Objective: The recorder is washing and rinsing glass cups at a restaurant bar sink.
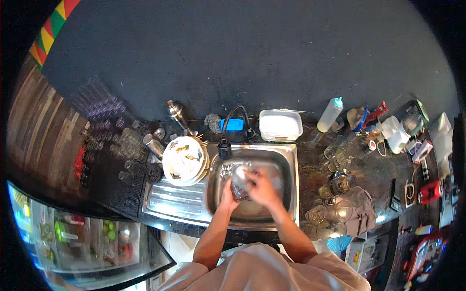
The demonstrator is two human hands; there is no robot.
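Both my hands are over the steel sink basin (286, 194). My left hand (229, 196) is closed round the side of a shiny, glass-like vessel (239, 190), whose exact kind is blurred. Against that vessel's upper right side is my right hand (262, 188), smeared by motion; whether it holds anything cannot be made out. A pale grey blur shows between the hands. Just behind them hangs the black tap (224, 149) with its curved neck. Some shiny pieces (226, 169) lie in the basin beside my left fingers.
Stacked plates (183, 162) stand on the ribbed drainboard (177, 201) at left, with many glasses (131, 145) beyond. Behind the sink are a blue tray (232, 124) and a white tub (280, 125). Glass jars (335, 186), a grey cloth (359, 208) and a squeeze bottle (330, 115) occupy the right counter.
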